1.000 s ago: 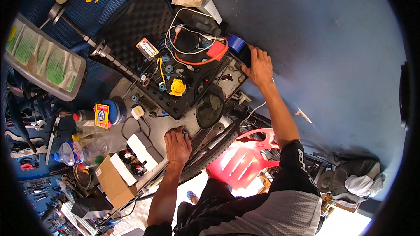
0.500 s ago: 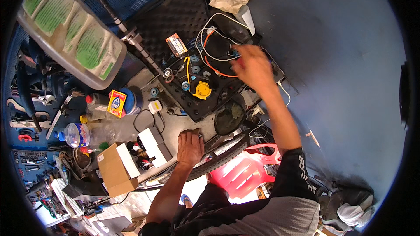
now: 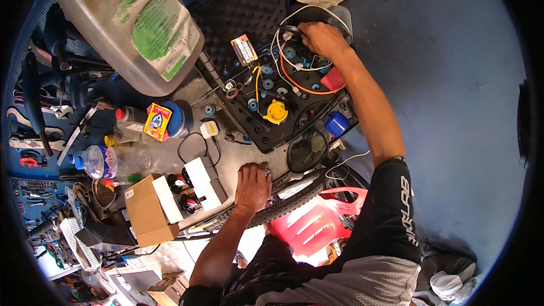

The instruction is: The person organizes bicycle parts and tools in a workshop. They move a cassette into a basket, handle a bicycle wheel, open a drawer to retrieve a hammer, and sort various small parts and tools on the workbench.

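My right hand (image 3: 324, 39) reaches over the far right of a black foam tool case (image 3: 256, 130). Its fingers are bent at a dark, rounded thing (image 3: 290, 32), whose kind I cannot make out. A white cable (image 3: 277, 51) loops around that spot, and an orange cable (image 3: 309, 89) curves below it next to a red piece (image 3: 333, 79). Blue round parts (image 3: 267, 85) and a yellow notched cap (image 3: 276, 112) sit in the foam. My left hand (image 3: 253, 186) rests palm down on the front edge of the grey bench (image 3: 229, 156), its fingers extended and holding nothing visible.
A large plastic jug (image 3: 170, 73) looms at upper left. On the bench stand an opened carton (image 3: 150, 209), a clear bottle (image 3: 133, 161) and a white charger (image 3: 209, 130). A bicycle tyre (image 3: 289, 204) and a pink chair (image 3: 311, 221) are below the front edge.
My right hand has moved farther back over the case. A dark piece no longer covers the right part, so blue parts and the red piece show. My left hand stays on the bench edge.
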`<state>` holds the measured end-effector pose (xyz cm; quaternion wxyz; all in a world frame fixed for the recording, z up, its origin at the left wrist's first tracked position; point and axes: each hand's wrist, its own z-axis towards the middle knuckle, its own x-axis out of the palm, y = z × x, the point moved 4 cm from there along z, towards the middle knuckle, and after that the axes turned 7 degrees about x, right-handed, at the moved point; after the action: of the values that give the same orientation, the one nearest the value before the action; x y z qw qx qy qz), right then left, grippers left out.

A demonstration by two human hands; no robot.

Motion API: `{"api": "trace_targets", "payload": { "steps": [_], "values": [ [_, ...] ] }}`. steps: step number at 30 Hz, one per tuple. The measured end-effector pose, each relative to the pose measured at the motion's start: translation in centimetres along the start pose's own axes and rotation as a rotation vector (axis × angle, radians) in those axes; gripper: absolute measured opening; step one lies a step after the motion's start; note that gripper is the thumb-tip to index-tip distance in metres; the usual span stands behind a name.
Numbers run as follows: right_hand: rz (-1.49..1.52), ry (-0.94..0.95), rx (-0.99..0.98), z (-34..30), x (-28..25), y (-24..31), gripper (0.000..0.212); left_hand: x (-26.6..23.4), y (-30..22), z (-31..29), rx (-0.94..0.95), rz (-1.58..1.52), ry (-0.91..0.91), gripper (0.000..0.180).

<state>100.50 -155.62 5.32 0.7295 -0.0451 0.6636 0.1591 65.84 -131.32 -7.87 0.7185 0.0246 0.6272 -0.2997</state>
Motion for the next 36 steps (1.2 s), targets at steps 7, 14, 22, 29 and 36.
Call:
{"api": "trace_targets", "payload": {
  "steps": [7, 14, 22, 29, 36],
  "values": [
    [-0.263, -0.252, 0.046, 0.8, 0.5, 2.3, 0.030, 0.5, 0.3, -0.4, -0.038, 0.018, 0.064, 0.046],
    [-0.143, -0.336, 0.048, 1.5, 0.6, 2.8, 0.030, 0.3, 0.3, -0.3, -0.018, -0.001, 0.024, 0.043],
    [0.238, -0.023, -0.331, 1.5, 7.5, 6.4, 0.037, 0.4, 0.1, -0.1, 0.000, 0.028, 0.008, 0.045],
    [0.233, 0.099, -0.365, -4.6, 7.6, 6.1, 0.044, 0.0, 0.0, -0.2, -0.002, 0.026, 0.001, 0.045],
    [0.413, 0.218, -0.360, -8.8, 6.7, 5.8, 0.040, 0.1, 0.2, -0.2, -0.022, 0.009, 0.033, 0.044]
  ]
}}
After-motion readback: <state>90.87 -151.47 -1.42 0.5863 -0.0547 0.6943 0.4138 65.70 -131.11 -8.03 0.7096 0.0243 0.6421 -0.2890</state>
